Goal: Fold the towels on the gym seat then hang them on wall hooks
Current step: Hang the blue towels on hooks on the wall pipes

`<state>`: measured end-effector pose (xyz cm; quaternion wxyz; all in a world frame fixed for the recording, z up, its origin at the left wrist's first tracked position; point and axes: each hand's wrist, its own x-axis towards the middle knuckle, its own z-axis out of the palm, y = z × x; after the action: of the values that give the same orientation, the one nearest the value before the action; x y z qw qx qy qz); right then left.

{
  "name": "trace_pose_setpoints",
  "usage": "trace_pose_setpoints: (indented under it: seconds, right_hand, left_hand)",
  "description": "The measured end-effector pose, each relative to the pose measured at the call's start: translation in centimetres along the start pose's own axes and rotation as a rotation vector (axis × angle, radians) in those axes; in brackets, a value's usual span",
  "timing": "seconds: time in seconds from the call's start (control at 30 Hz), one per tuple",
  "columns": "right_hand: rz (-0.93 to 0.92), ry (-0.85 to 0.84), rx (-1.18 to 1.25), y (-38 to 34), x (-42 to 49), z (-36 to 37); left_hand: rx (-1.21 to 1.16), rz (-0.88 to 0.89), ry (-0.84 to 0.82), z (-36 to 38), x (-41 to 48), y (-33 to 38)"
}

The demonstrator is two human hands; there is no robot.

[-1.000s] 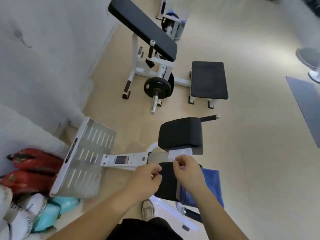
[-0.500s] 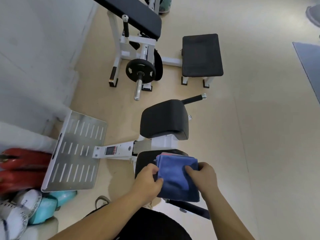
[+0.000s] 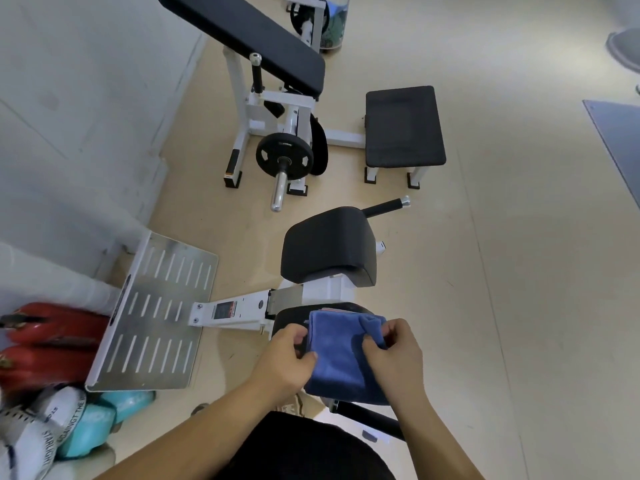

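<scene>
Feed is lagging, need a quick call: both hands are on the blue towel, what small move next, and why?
Probably fold the right edge over to the left: the left hand and right hand each pinch a side of the towel, which lies bunched on the seat.

**Desk:** What does the room hold?

**Photographer:** A pale beige floor [image 3: 502, 306] meets a grey-white wall [image 3: 86, 133] on the left. Beside the wall stands a white-framed bench [image 3: 249, 39] with a long black pad. A black weight plate [image 3: 284, 144] hangs on its bar, and a small black padded stool [image 3: 404, 126] is joined to its frame.

**Desk:** And nearer the camera?

**Photographer:** A slotted metal footplate [image 3: 156, 313] sits close to the wall, with red bags [image 3: 52, 344] just beside it. A grey mat [image 3: 620, 143] lies at far right. The light is soft and even.
</scene>
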<state>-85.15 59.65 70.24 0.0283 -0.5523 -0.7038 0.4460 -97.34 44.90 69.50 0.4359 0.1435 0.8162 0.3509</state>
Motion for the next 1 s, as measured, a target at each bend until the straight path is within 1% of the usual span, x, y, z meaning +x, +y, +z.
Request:
trace_pose_setpoints:
  seconds: [0.07,0.13,0.17,0.23,0.3,0.33,0.37,0.43,0.53,0.63,0.77,0.87,0.93,1.0]
  right_hand:
    - [0.088,-0.049,0.133,-0.1,0.0,-0.2]
    - [0.123,-0.128,0.184,-0.6,-0.1,-0.6]
    - [0.096,-0.179,0.192,-1.1,-0.3,-0.9]
    - [-0.026,-0.309,0.213,-2.8,-0.8,-1.4]
    - [-0.161,-0.472,0.194,-5.2,-1.3,-1.6]
    - [-0.217,-0.543,0.162,-6.5,-1.6,-1.5]
    - [-0.264,-0.601,0.129,-7.9,-1.7,-1.3]
    - [-0.329,-0.688,0.101,-10.5,-1.9,-0.8]
    - [-0.406,-0.722,0.075,-14.1,-2.1,0.7]
    - [-0.484,-0.744,0.021,-17.6,-2.2,3.3]
    - [-0.596,-0.876,-0.028,-22.7,-3.1,7.3]
    - [-0.615,-0.985,-0.072,-26.6,-4.0,10.4]
    - [-0.626,-1.001,-0.133,-27.9,-4.0,11.9]
    - [-0.611,-1.004,-0.144,-28.0,-4.0,12.5]
  left_hand:
    - [-0.002,-0.018,0.014,0.1,0.1,0.1]
    - [0.041,-0.007,0.039,0.0,0.0,0.4]
    - [0.077,0.026,0.049,-0.3,-0.1,0.5]
    - [0.149,0.177,0.019,-1.6,-0.5,1.3]
    - [0.17,0.326,-0.078,-3.8,-1.1,2.4]
    - [0.149,0.356,-0.125,-5.0,-1.4,2.8]
    - [0.114,0.35,-0.158,-6.2,-1.8,3.2]
    - [0.065,0.302,-0.151,-8.9,-2.9,3.7]
    - [0.062,0.275,-0.1,-13.2,-4.4,3.8]
    - [0.062,0.245,0.013,-17.1,-6.1,2.9]
    - [0.031,0.237,0.176,-21.9,-8.5,1.2]
    - [-0.036,0.256,0.263,-25.0,-9.3,0.2]
    - [-0.06,0.252,0.26,-26.1,-9.0,-0.4]
    - [-0.097,0.193,0.242,-26.2,-8.4,-1.1]
